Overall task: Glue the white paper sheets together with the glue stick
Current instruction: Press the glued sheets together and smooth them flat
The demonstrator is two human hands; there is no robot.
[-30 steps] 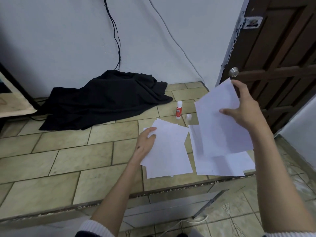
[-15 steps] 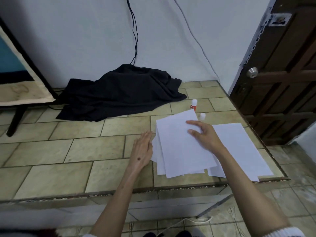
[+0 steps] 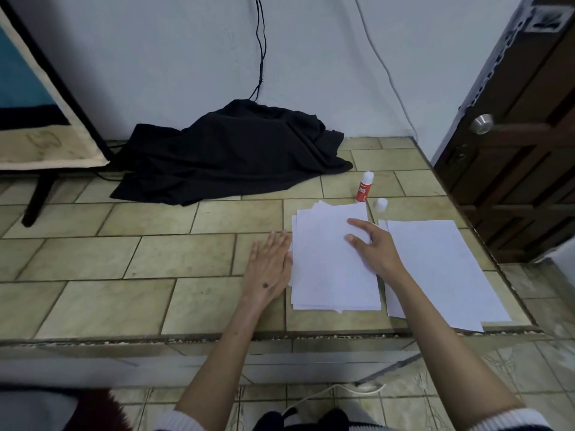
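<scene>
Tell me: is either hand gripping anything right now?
Nothing is gripped. The right hand presses flat on the left paper stack; the left hand lies beside its edge.

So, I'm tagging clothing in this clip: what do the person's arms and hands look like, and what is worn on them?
Both forearms are bare, with white ribbed knit cuffs pushed up near the elbows. The left hand has a small dark mark on its back. The right hand shows no markings. No rings, watch or gloves are visible.

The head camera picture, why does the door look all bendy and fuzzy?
In the head view, the wide lens bows lines near the edges, so the door leans; its knob is smeared by blur. The middle is sharper: the glue stick and the paper stack show clearly, in soft, dim light.
</scene>
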